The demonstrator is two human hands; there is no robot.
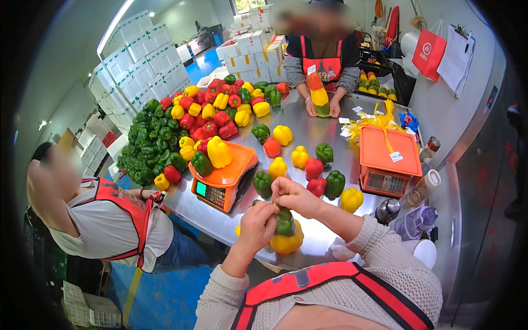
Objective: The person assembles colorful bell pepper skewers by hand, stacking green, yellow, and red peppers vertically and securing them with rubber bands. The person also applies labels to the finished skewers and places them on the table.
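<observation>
Both hands meet over the steel table (330,129): left hand (257,224) grips a clear-wrapped pack of green and yellow bell peppers (286,234); right hand (291,195) pinches its top shut, beside an orange weighing scale (223,179).

This is a produce packing room in a warehouse-like building, not a home or a shop floor. A long steel table (324,124) carries a big heap of red, yellow and green peppers (206,113), with two orange weighing scales (223,176) among them and a bundle of yellow ties (374,122) beside the second scale (389,159). White cartons (140,63) are stacked high along the wall and at the far end, crates of more peppers (375,82) stand behind the table, and the people around it wear red aprons (324,65).
</observation>
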